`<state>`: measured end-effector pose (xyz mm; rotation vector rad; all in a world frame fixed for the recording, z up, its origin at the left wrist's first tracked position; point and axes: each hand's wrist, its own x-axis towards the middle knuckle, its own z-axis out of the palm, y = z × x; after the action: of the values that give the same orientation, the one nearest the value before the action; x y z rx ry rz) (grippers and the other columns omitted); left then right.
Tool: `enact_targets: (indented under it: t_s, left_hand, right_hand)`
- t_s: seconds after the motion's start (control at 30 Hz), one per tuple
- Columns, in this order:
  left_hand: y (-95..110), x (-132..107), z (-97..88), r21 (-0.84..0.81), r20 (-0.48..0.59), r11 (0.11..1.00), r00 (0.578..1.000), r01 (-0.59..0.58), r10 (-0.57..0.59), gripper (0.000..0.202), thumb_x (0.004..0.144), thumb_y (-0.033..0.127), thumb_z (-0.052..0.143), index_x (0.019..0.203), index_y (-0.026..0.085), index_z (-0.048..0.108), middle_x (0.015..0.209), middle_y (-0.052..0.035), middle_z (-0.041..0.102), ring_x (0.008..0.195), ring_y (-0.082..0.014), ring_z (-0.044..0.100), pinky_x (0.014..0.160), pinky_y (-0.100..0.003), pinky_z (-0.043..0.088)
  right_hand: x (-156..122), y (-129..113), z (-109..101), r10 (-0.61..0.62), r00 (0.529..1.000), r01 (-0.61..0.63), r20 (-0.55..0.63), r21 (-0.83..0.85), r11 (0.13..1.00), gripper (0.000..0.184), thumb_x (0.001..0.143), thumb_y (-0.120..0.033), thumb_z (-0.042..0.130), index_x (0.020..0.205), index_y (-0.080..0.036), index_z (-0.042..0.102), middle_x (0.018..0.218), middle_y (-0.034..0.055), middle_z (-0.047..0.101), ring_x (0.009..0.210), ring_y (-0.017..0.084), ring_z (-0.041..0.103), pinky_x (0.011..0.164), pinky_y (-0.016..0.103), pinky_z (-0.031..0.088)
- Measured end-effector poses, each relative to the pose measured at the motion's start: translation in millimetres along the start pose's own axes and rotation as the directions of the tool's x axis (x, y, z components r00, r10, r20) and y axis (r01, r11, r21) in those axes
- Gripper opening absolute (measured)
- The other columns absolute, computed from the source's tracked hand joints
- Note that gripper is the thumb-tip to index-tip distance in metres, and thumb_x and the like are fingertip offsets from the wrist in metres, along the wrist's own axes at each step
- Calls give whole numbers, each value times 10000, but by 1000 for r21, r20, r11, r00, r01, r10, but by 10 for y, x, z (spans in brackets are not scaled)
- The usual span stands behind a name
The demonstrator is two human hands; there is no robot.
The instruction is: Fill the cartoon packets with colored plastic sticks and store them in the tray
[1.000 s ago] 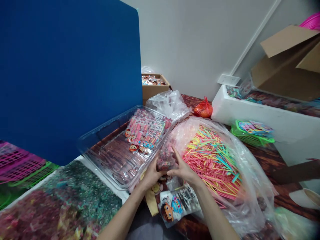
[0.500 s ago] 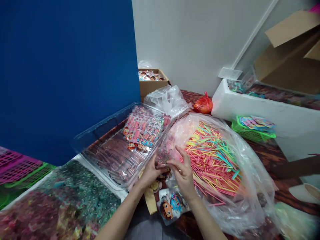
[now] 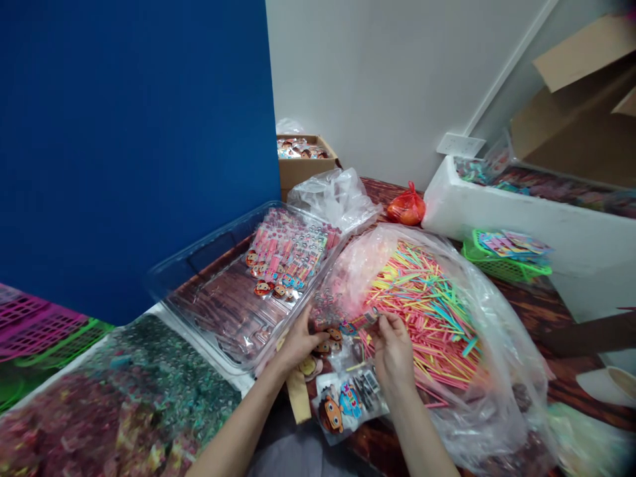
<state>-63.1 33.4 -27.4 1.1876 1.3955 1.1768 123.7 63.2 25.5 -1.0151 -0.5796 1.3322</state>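
Note:
My left hand (image 3: 299,346) is closed around a bunch of small clear printed packets (image 3: 325,311), with cartoon heads showing at their lower ends. From that bunch one colourful packet (image 3: 358,322) reaches to the right, its end pinched by my right hand (image 3: 395,348). Just below, a larger clear bag with a cartoon character (image 3: 332,407) lies on the table. To the left, a clear plastic tray (image 3: 209,311) holds overlapping rows of similar packets (image 3: 288,248). Right of my hands, an open clear bag (image 3: 501,318) is full of thin pink, yellow and green sticks (image 3: 427,311).
A blue panel (image 3: 139,152) rises at the left. Behind are a cardboard box (image 3: 303,173), a crumpled clear bag (image 3: 338,199) and a red tied bag (image 3: 407,207). A green basket (image 3: 507,265) and white foam box (image 3: 536,218) stand at the right.
My right hand has moved right, away from my left, drawing out the end of one packet. The left hand stays in about the same place with the bunch.

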Motion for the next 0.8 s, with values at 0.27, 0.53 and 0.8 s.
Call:
enact_targets:
  t_s: [0.27, 0.53, 0.8]
  left_hand:
    - [82, -62, -67, 93, 34, 994, 998, -56, 53, 1031, 570, 251, 856, 1462, 215, 342, 1399, -108, 528, 1329, -333, 438, 1145, -495, 286]
    - [150, -73, -18, -104, 33, 994, 999, -21, 24, 852, 583, 205, 845, 1351, 194, 474, 1214, -93, 660, 1086, -290, 624, 986, -438, 468]
    - [247, -21, 56, -198, 8, 977, 997, -75, 79, 547, 647, 146, 776, 1166, 155, 605, 1101, -71, 715, 998, -248, 661, 911, -367, 506]
  right_hand:
    - [-166, 217, 60, -101, 990, 124, 99, -264, 957, 204, 759, -398, 699, 830, -219, 629, 782, -4, 630, 734, 169, 585, 703, 287, 468]
    - [-227, 310, 181, -156, 921, 328, 356, -498, 803, 219, 822, -400, 613, 875, -202, 690, 897, 61, 685, 885, 242, 614, 841, 357, 470]
    - [173, 405, -61, 20, 818, 358, 575, -537, 764, 917, 710, -307, 725, 1494, -250, 253, 1421, 117, 474, 1287, 268, 483, 1049, 441, 399]
